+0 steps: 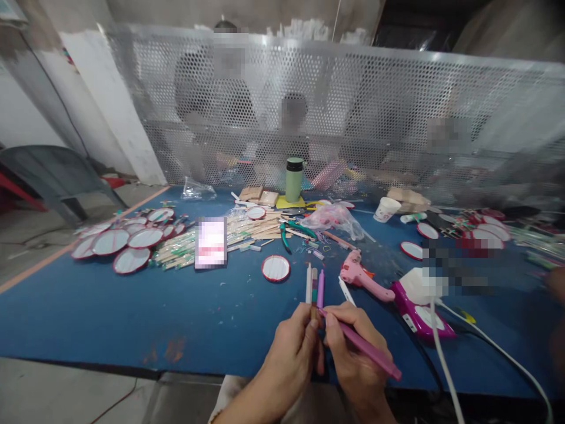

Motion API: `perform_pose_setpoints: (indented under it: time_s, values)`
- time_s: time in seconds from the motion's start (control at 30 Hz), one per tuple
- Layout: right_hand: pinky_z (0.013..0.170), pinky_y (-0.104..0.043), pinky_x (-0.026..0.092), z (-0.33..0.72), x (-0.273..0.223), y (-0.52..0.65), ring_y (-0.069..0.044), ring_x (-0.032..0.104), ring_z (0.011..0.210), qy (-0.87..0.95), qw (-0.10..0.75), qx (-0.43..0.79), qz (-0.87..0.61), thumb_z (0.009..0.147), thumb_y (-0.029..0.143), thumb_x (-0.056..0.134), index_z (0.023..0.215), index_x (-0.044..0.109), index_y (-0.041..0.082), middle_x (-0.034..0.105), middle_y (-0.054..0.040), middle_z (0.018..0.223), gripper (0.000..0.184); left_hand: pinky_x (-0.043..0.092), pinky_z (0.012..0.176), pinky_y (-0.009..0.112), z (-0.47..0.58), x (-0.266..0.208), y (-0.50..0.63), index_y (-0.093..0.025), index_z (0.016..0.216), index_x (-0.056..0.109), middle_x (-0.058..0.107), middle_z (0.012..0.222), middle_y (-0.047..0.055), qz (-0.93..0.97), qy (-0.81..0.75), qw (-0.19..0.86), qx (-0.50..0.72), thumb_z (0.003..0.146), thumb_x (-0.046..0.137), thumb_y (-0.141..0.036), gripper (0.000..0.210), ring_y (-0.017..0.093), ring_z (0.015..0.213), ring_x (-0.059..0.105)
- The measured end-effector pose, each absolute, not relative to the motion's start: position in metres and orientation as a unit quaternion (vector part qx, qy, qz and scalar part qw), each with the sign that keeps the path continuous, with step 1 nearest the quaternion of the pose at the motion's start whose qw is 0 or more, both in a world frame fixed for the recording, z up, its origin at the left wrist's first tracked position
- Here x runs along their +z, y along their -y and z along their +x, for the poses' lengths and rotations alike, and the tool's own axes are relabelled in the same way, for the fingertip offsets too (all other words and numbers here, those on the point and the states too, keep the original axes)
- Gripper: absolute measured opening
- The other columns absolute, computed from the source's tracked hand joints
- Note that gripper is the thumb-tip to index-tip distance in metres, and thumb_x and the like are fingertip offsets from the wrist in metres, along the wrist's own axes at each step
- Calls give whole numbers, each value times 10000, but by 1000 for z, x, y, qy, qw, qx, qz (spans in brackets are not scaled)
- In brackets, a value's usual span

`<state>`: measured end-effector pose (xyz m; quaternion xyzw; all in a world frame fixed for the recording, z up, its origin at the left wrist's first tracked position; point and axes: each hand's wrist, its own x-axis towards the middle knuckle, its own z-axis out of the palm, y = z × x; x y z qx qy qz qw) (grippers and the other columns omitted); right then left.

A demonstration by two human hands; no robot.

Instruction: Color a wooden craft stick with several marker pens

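Note:
My left hand [296,338] is closed around a thin brownish stick [314,311] near the table's front edge. My right hand [358,353] grips a pink marker pen [371,351], its tip pointing at the stick by my left fingers. Just beyond my fingers, a whitish pen [308,284] and a purple pen [321,288] stand out side by side; whether they are held or lie on the table I cannot tell. A white stick-like piece [346,291] lies to the right. Farther off is a round white disc with a red rim [276,268].
A pink glue gun [366,280] and a magenta device with cables [424,321] lie right. Wooden sticks, green-handled pliers [285,237], a phone [210,242] and red-rimmed discs [110,242] cover the blue table [212,330]. A green bottle [293,181] stands before a perforated metal screen [353,88]; people sit behind it.

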<state>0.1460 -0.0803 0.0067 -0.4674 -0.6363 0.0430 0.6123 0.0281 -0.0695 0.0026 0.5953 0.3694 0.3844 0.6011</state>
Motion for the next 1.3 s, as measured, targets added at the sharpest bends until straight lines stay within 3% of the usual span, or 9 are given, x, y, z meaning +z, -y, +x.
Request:
perform_pose_setpoints:
  time_s: [1.3]
  values:
    - [577, -160, 541, 144, 8, 79, -92, 659, 591, 637, 622, 18, -455, 880, 109, 602, 805, 653, 200, 679, 22, 692, 129, 336, 473, 185, 28, -2, 70, -217, 858, 442, 458, 501, -92, 598, -377, 597, 380, 1000, 363, -526, 349, 71, 411, 382]
